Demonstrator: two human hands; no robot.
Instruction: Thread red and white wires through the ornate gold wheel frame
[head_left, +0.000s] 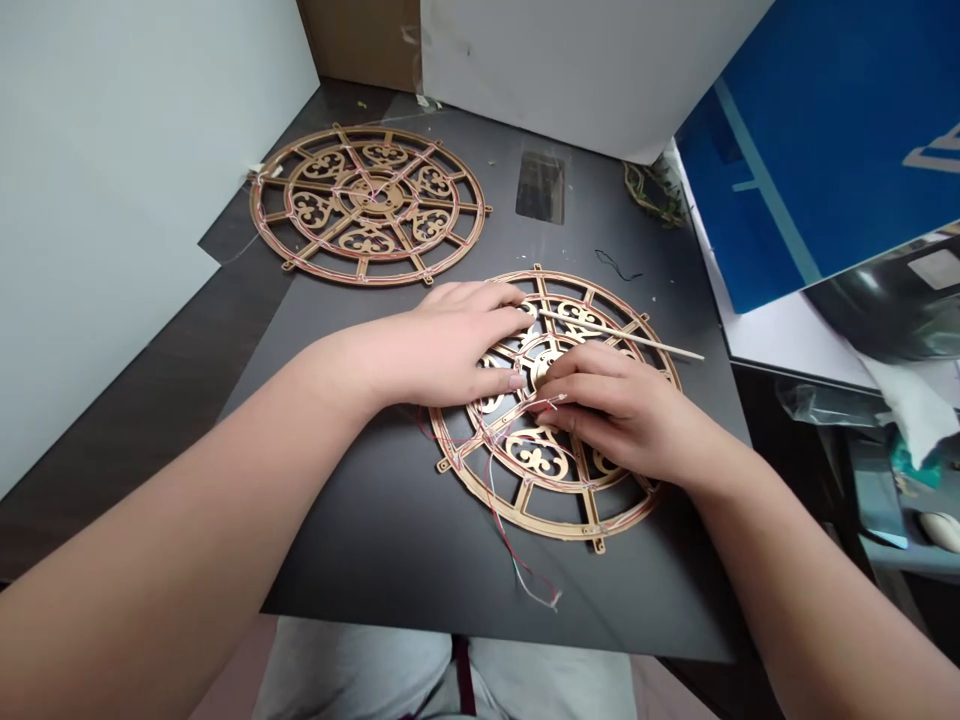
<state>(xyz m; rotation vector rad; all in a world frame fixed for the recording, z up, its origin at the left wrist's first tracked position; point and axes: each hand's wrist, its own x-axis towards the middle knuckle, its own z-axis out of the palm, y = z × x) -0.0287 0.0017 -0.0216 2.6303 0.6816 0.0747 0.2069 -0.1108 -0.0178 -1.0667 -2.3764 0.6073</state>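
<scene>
A round openwork wooden wheel [555, 527] lies flat on the dark table, with red and white wires [504, 530] running along its rings and spokes. My left hand [469, 335] rests palm down on its upper left part, fingers stretched out and thumb near the hub. Close to those fingertips is one end of a thin pale stick [630, 338], which slants across the wheel to the right. Over the hub, my right hand [619, 405] has its fingers pinched together on a thin wire [551, 403]; a short end sticks out by the thumb. Its fingertips partly hide the hub.
A second wired wooden wheel [405, 262] lies at the back left of the table [360, 520]. Behind it stand pale panels [570, 70]. A black thread [619, 266] and a green wire bundle [652, 195] lie at the back right, near a blue panel [847, 130].
</scene>
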